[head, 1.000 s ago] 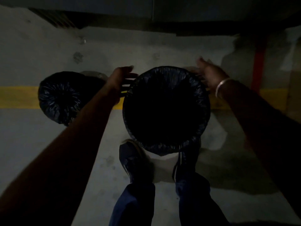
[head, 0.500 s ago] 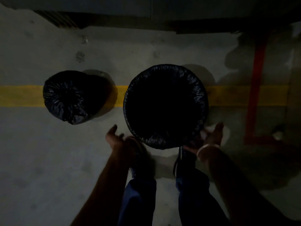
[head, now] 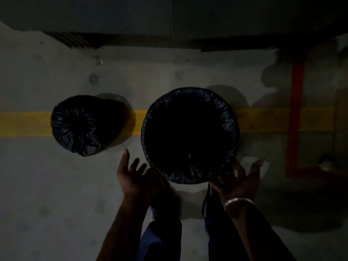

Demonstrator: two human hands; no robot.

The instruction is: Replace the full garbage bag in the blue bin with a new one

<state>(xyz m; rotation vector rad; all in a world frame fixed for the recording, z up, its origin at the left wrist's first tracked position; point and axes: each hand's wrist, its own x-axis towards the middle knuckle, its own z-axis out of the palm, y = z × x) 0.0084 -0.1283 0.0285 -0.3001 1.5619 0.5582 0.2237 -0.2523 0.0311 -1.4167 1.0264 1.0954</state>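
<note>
Bin [head: 190, 135] round, rim wrapped in crinkled black liner [head: 225, 110].

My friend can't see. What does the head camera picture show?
A round bin lined with a new black bag stands on a dim concrete floor. The left hand and right hand hover open at its near rim. A tied full bag sits left.

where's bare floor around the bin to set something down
Bare grey concrete floor lies open left of the left hand, below the tied-off black garbage bag. More lies beyond the round bin lined with a black bag, up to the dark wall. It is crowded at the bin's near rim, around both hands, the right hand included, and the shoes.
</note>
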